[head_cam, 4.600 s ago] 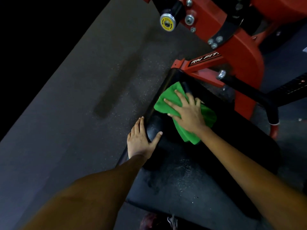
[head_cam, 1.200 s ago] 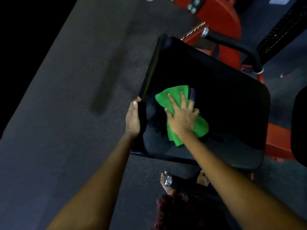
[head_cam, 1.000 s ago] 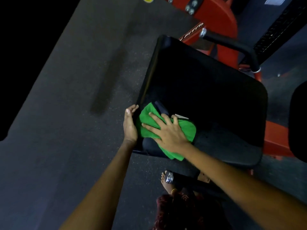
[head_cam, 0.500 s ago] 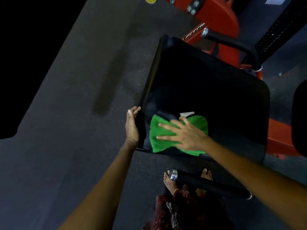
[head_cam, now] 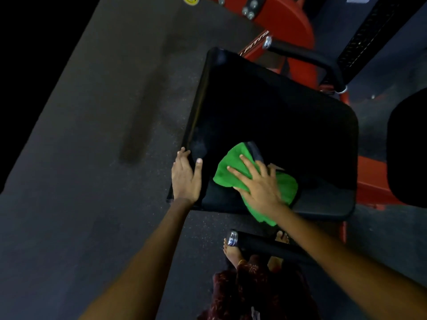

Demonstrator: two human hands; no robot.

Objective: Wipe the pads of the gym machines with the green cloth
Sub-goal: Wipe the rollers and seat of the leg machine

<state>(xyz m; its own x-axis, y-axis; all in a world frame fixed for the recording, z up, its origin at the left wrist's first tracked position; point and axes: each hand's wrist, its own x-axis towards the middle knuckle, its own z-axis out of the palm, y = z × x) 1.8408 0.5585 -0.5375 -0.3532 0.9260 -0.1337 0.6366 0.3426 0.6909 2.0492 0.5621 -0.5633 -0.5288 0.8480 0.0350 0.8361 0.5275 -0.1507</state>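
**Cloth swings back across the near corner of the seat pad**

Our right hand (head_cam: pixel 258 183) lies flat, fingers straight and spread, pressing the crumpled bright green microfibre cloth (head_cam: pixel 233 172) onto the pad. Our left hand (head_cam: pixel 184 176) rests on the pad's left edge, thumb on the top face and fingers laid down the side, steadying it and holding nothing else.

Half a second ago the right hand's fingers pointed left, along the near edge; now they point up and to the left, and the cloth has travelled a little away from that edge, with one tail hanging over the front. A second or so ago the cloth sat further left, close to the left hand. We read this as short back-and-forth strokes over the near left corner, so that patch is getting its wipe, while the far, darker part of the broad black vinyl seat pad (head_cam: pixel 277 107) looks untouched in this stretch; we judge the task mid-way on this pad.

Beyond the pad stand the red steel machine frame (head_cam: pixel 298 21) and a black padded handle bar (head_cam: pixel 305 58). There are no containers in view, so nothing to report inside any.
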